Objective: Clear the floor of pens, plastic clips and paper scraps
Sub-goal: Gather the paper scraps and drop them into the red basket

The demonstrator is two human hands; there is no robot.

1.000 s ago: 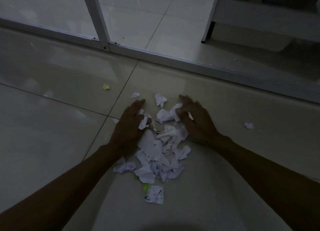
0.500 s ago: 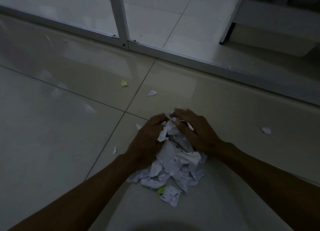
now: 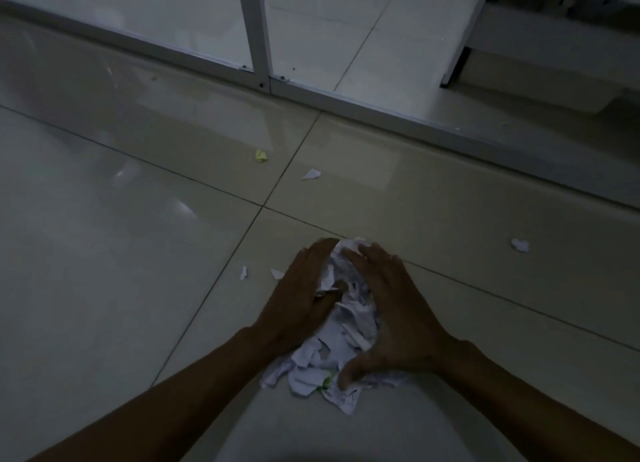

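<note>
The heap of paper scraps (image 3: 341, 326) lies on the tiled floor (image 3: 104, 253) right in front of the person, pressed between both palms; the left hand (image 3: 301, 298) flanks it on one side and the right hand (image 3: 394, 316) on the other, fingers fairly straight and laid against the paper, cupping and squeezing it rather than curled round any one piece; the fingertips nearly meet over the far end of the pile.

From where I stand, this stuff looks feather-light, soft and crumpled; it should compress easily but it has no cohesion, so loose bits will likely slip out at the near end, where torn pieces already spill past the right thumb; a scoop from underneath, palms closing low against the tile, seems the surest hold.

Strays sit apart from the heap: a yellow scrap (image 3: 261, 156) and a white scrap (image 3: 311, 174) farther off, two small bits (image 3: 243, 273) just left of the left hand, and a crumpled ball (image 3: 520, 245) well to the right; each wants a fingertip pinch.
</note>
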